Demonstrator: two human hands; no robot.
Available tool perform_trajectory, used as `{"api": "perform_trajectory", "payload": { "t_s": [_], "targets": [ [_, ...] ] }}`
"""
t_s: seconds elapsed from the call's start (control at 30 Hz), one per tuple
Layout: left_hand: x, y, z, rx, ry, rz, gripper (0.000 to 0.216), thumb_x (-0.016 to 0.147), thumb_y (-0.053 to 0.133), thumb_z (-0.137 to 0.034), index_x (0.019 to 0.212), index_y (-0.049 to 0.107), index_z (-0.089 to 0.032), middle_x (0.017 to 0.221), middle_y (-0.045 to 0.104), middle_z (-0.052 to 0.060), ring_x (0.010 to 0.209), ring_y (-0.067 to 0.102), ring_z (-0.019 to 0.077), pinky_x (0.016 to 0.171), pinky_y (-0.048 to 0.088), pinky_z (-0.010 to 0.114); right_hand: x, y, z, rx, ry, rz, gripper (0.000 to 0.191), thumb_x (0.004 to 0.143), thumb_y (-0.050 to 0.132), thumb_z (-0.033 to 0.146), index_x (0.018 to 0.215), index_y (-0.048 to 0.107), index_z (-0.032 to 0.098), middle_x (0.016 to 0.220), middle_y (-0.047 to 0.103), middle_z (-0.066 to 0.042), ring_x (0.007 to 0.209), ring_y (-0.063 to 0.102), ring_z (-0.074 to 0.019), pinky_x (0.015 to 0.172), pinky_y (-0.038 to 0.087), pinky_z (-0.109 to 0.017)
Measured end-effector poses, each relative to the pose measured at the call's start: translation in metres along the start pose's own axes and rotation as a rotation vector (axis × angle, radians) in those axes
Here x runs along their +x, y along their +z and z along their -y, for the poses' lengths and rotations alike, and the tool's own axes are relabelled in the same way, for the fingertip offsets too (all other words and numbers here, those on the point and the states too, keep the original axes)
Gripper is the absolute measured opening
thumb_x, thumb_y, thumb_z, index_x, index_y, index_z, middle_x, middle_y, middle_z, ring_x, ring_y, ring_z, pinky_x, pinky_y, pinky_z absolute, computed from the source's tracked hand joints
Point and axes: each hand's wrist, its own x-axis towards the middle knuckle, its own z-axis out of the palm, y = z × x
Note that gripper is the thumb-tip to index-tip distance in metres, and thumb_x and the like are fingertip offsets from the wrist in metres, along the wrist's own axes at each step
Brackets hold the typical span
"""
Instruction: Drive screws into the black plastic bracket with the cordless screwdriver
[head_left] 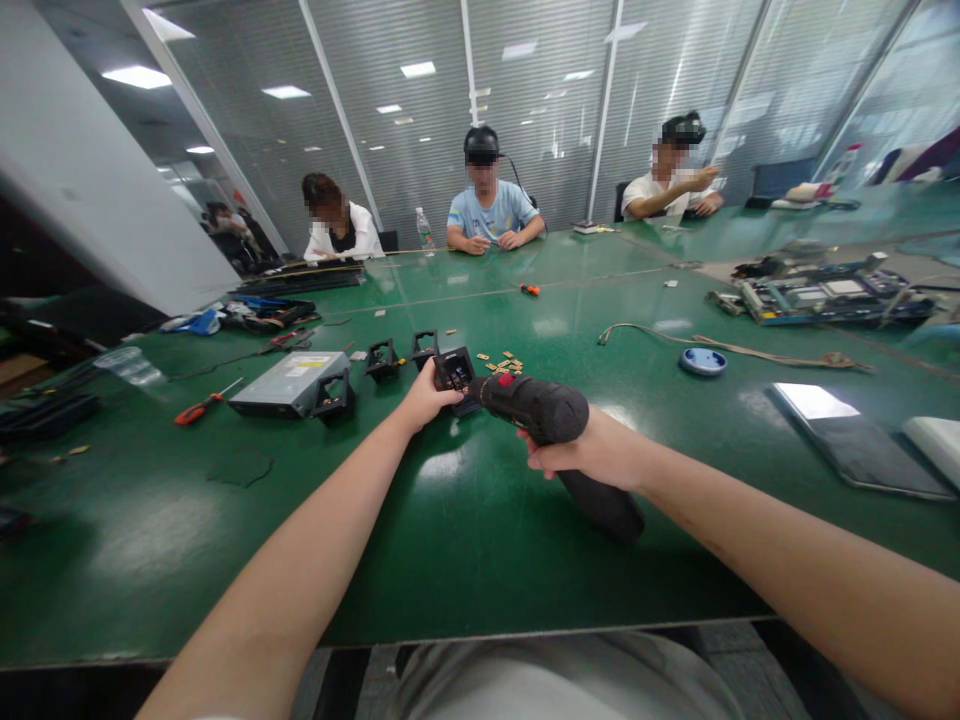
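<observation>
My left hand (426,397) grips a small black box-like plastic part (454,368) just above the green table (420,560). In my right hand (574,455) is a black cordless drill (532,405) with a red switch, its front end pointing left at the open face of that part. Whether the tip touches the part I cannot make out. Behind the drill lie several small brass-coloured pieces (504,362). Similar black plastic frames stand to the left of my left hand, one (334,397) beside a silver disc drive (289,382).
An orange screwdriver (201,408) and a clear plastic cup (129,368) lie to the left. On the right are a round blue-and-white object (703,361), a dark tablet-like slab (859,440) and circuit boards (832,290). Several people sit across the table.
</observation>
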Motion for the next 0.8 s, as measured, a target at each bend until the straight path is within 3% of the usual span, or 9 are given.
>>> {"api": "perform_trajectory", "payload": {
  "t_s": [0.57,0.8],
  "targets": [
    [-0.0006,0.0002,-0.0026,0.048,0.027,0.002,0.078,0.055,0.090,-0.030,0.124,0.055,-0.019,0.117,0.068,0.008,0.106,0.067,0.0262,0.105,0.047,0.048,0.0004,0.0008,-0.0012,0.012,-0.022,-0.009,0.039,0.066,0.073,0.019,0.103,0.063,0.016,0.079,0.067,-0.002,0.060,0.061,-0.0170,0.057,0.048,-0.029],
    [-0.0007,0.0034,-0.0031,-0.025,-0.017,0.011,0.079,0.054,0.091,-0.029,0.121,0.053,-0.018,0.113,0.070,0.008,0.103,0.069,0.0260,0.103,0.049,0.049,-0.0001,-0.0009,0.0006,0.053,0.018,-0.019,0.029,0.064,0.073,0.020,0.091,0.063,0.015,0.073,0.065,-0.002,0.059,0.062,-0.0180,0.057,0.048,-0.030]
  ]
}}
